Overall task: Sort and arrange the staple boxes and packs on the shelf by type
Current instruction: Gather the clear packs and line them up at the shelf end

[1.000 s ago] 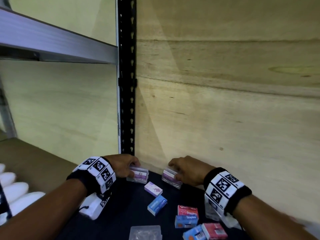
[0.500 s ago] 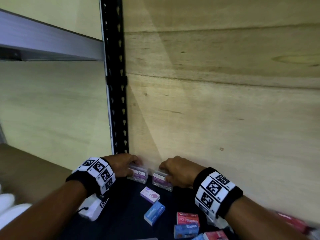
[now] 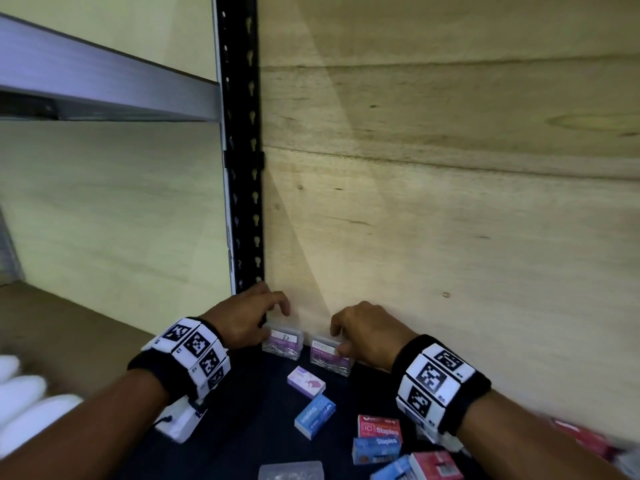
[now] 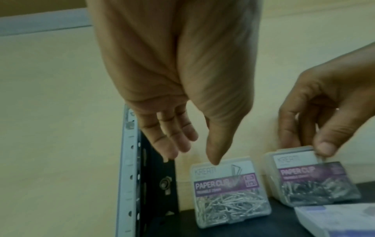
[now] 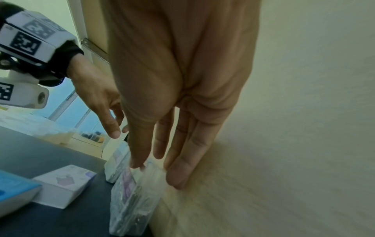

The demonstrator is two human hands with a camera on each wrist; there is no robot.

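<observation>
Two clear paper clip boxes with purple labels stand side by side at the back left corner of the dark shelf (image 3: 239, 448). My left hand (image 3: 273, 311) (image 4: 192, 155) hovers over the left box (image 3: 282, 345) (image 4: 229, 192). Its fingers are straight and raised, and only the thumb tip touches the lid. My right hand (image 3: 341, 341) (image 5: 156, 171) pinches the right box (image 3: 329, 359) (image 4: 312, 181) (image 5: 134, 197) between thumb and fingers, close to the wooden back wall. Loose staple boxes lie in front: a purple-white one (image 3: 306, 382), a blue one (image 3: 315, 415), red (image 3: 379, 425) and blue (image 3: 375, 449) ones.
A black perforated upright (image 3: 242, 168) stands right behind the left box. The plywood back wall (image 3: 450, 237) runs along the right. More red and blue boxes (image 3: 436, 466) and a clear plastic box (image 3: 291, 472) lie at the near edge.
My right hand slid its paper clip box left, closer to the other one. My left hand's fingers lifted off their box and straightened.
</observation>
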